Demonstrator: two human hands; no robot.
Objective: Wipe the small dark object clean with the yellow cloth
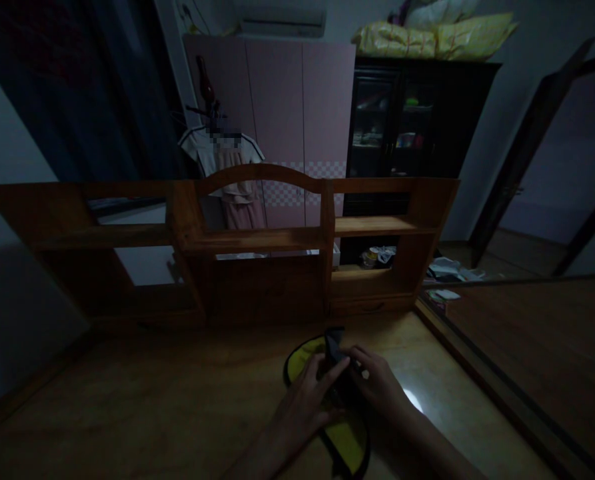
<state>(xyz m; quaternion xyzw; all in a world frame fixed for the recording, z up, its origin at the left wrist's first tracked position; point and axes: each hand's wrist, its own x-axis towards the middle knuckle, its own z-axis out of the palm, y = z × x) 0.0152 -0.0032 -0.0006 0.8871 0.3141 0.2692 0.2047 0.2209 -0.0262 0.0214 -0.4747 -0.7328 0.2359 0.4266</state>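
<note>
A yellow cloth item with a black edge (350, 440) lies on the wooden desk top (177, 400) near me. A dark strap or fold (333, 343) rises from its middle. My left hand (304, 403) rests on the yellow cloth with its fingers pinched around the dark part. My right hand (377, 383) comes in from the right and also grips the dark part, fingers curled. The two hands touch at their fingertips. The room is dim, so the item's exact shape is unclear.
A wooden shelf unit (257, 240) with open compartments stands at the back of the desk. Small items (377, 257) sit in its right compartment. Behind it are a pink wardrobe (297, 120), hanging clothes (227, 173) and a dark cabinet (407, 120). A raised ledge (477, 360) runs along the right.
</note>
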